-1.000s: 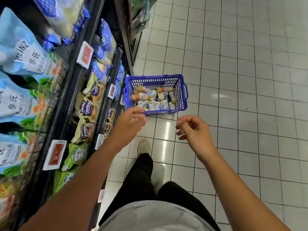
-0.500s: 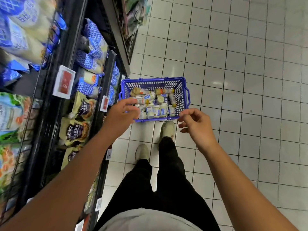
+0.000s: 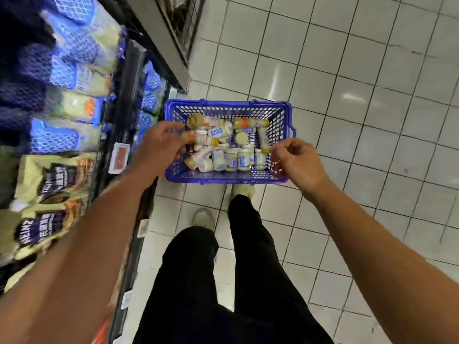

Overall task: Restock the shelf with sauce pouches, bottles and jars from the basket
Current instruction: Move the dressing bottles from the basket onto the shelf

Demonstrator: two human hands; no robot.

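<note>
Head view: a blue basket (image 3: pixel 228 180) sits on the tiled floor (image 3: pixel 372 120) beside the shelf (image 3: pixel 124 100), holding a jumble of bottles and jars (image 3: pixel 233 157). The left hand (image 3: pixel 161 145) reaches in at the basket's left side, fingers curled at an orange-banded bottle (image 3: pixel 202 139); blur hides whether it grips. The right hand (image 3: pixel 298 162) hangs over the near right corner, loosely curled, holding nothing. Sauce pouches (image 3: pixel 49 175) fill the shelf.
</note>
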